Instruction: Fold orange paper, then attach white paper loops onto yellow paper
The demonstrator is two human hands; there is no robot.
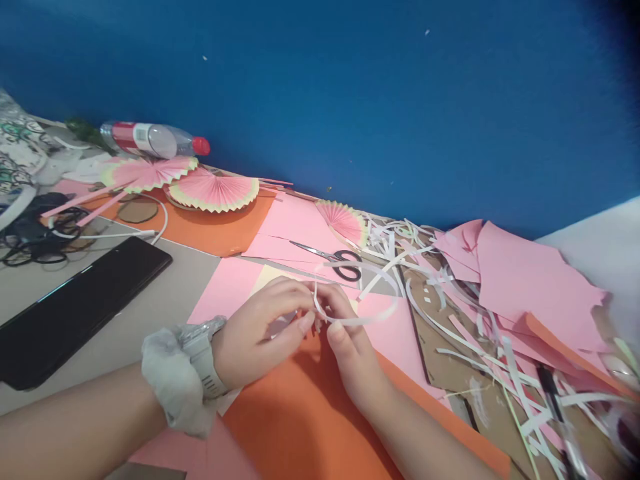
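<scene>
Nearest, the left hand [260, 330] and right hand [350, 340] meet over the orange paper [300, 413], fingers pinched shut on a thin white paper strip [373, 319] that loops away to the right. Just beyond lie scissors [335, 259]; farther left, pink paper fans [213, 190] and a bottle [153, 140].

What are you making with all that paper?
A person's two hands are working a thin white paper strip that curls into a loop. The left hand and the right hand pinch it together above an orange sheet. Scissors lie just beyond on pink paper. Pink folded fans sit farther back, near a bottle lying on its side. White paper trimmings are scattered to the right, and a black phone rests on the left.
</scene>
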